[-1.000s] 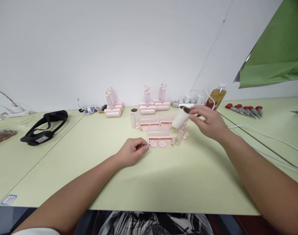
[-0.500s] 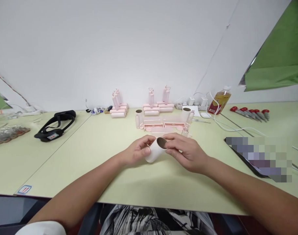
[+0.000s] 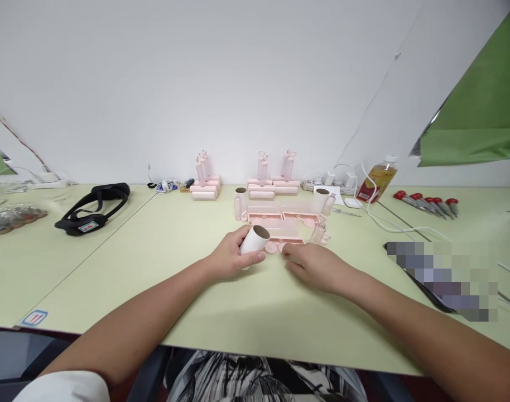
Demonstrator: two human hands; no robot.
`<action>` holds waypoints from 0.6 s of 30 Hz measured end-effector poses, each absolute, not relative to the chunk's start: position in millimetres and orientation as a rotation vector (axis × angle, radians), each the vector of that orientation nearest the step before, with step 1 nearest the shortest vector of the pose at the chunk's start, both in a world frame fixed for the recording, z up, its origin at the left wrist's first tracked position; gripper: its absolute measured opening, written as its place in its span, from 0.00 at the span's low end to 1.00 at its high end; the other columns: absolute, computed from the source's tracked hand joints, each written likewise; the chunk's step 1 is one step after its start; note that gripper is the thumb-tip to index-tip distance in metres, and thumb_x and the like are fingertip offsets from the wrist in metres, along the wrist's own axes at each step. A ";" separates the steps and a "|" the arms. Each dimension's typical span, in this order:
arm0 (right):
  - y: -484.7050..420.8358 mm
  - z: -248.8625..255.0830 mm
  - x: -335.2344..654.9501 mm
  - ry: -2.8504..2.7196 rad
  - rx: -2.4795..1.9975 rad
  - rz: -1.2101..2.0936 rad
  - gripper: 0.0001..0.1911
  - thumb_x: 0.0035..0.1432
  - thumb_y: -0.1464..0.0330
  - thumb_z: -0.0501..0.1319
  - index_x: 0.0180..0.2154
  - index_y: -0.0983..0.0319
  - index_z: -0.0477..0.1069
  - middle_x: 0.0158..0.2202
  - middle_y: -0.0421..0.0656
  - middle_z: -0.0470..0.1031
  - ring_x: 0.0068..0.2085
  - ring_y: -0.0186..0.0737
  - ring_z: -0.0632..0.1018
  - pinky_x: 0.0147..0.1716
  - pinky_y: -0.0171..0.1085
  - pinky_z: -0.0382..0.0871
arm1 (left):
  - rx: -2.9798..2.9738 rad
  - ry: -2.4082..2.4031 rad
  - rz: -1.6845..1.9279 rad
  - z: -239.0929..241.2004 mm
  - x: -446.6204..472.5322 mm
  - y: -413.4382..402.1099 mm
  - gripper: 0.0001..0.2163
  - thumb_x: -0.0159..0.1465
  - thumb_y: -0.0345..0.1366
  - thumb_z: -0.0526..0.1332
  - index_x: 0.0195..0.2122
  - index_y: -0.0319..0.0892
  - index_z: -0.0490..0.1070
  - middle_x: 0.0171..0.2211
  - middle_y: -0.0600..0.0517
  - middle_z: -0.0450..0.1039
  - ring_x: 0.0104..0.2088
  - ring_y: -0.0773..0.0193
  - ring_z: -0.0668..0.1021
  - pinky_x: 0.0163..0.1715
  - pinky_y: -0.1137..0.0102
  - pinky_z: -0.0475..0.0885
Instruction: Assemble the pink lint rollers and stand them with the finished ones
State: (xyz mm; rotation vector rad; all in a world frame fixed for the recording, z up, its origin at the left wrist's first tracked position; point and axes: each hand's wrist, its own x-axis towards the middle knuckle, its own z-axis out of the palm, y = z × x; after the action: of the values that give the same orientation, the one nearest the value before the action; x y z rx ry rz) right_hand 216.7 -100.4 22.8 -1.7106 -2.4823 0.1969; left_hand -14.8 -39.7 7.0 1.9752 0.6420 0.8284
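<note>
My left hand (image 3: 230,258) is closed round a white paper roll with a brown cardboard core (image 3: 255,239), held just above the pale green table (image 3: 163,268). My right hand (image 3: 316,265) lies on the table beside it, fingers reaching toward small pink round caps (image 3: 272,247) at the front of a pink plastic tray piece (image 3: 280,230); nothing shows in its grip. Behind stand more pink tray pieces (image 3: 261,212), a clear pink tube (image 3: 238,205) and another white roll (image 3: 320,200).
Stacks of assembled pink rollers (image 3: 205,187) line the wall. A black headset (image 3: 91,205) lies at left, a bag of small parts (image 3: 10,216) further left. At right are a bottle of yellow liquid (image 3: 375,180), red-handled screwdrivers (image 3: 426,202), white cables (image 3: 389,223) and a blurred-out dark device (image 3: 439,273).
My right hand carried the white roll from the back right to the middle and passed it to my left hand. My right hand has let go and dropped to the table.
</note>
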 end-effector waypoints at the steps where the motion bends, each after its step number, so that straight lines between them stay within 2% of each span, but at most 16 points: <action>1: -100.6 22.7 216.0 -2.496 -1.718 0.210 0.04 0.60 0.69 0.54 0.35 0.60 0.66 0.35 0.45 0.76 0.33 0.42 0.74 0.26 0.34 0.54 | 1.986 0.650 0.824 7.0 -14.8 -40.1 0.19 0.58 0.46 0.64 0.45 0.41 0.66 0.34 0.52 0.68 0.32 0.65 0.70 0.32 0.72 0.65; 5: -102.4 26.2 215.1 -2.495 -1.729 0.241 0.03 0.59 0.69 0.55 0.34 0.60 0.66 0.33 0.44 0.75 0.33 0.42 0.74 0.27 0.35 0.53 | 2.016 0.629 0.799 5.7 -15.3 -40.1 0.19 0.58 0.46 0.64 0.45 0.40 0.67 0.33 0.53 0.68 0.32 0.65 0.69 0.32 0.72 0.65; 10: -103.5 24.9 207.7 -2.456 -1.810 0.210 0.07 0.56 0.65 0.59 0.35 0.61 0.65 0.39 0.47 0.72 0.33 0.43 0.74 0.26 0.35 0.52 | 2.052 0.616 0.784 4.5 -16.4 -39.7 0.19 0.59 0.47 0.63 0.45 0.39 0.67 0.33 0.53 0.69 0.32 0.65 0.70 0.32 0.72 0.65; 15: -103.0 16.8 197.4 -2.449 -1.898 0.307 0.03 0.60 0.69 0.54 0.35 0.62 0.65 0.36 0.47 0.69 0.30 0.40 0.72 0.26 0.35 0.54 | 2.083 0.642 0.726 3.9 -15.7 -40.6 0.20 0.58 0.46 0.63 0.48 0.41 0.68 0.39 0.50 0.72 0.36 0.61 0.73 0.35 0.70 0.68; 18: -105.4 13.3 198.7 -2.433 -1.844 0.336 0.05 0.61 0.70 0.52 0.33 0.62 0.65 0.35 0.46 0.67 0.31 0.40 0.71 0.28 0.35 0.55 | 2.097 0.633 0.708 3.1 -14.9 -40.6 0.21 0.58 0.46 0.64 0.49 0.43 0.68 0.43 0.49 0.73 0.40 0.59 0.74 0.39 0.68 0.69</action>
State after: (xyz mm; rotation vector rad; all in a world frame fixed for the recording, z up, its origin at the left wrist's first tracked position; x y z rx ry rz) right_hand 198.7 -105.4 13.3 -1.8436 -2.4332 0.3356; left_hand -14.9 -40.6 3.1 2.0972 0.6329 0.7078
